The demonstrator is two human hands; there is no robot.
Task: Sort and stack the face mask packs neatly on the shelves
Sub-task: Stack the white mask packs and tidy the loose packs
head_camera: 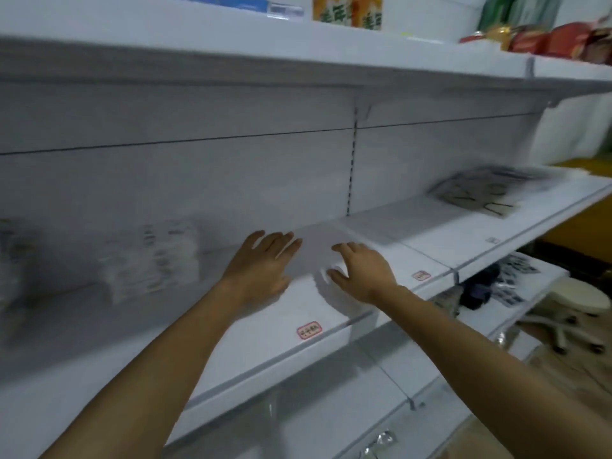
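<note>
Currently I am holding left hand [265,260] and right hand [361,273] flat, fingers spread, gripping nothing, over bare middle shelf [265,326], probably clearing a stacking spot. Counting: one blurred stack of face mask packs [152,260] lying left; one loose pile [486,190] lying far right.

Even, soft, cool indoor light | faint shadows under hands | heavy motion blur left | bowed lines at edges
</note>
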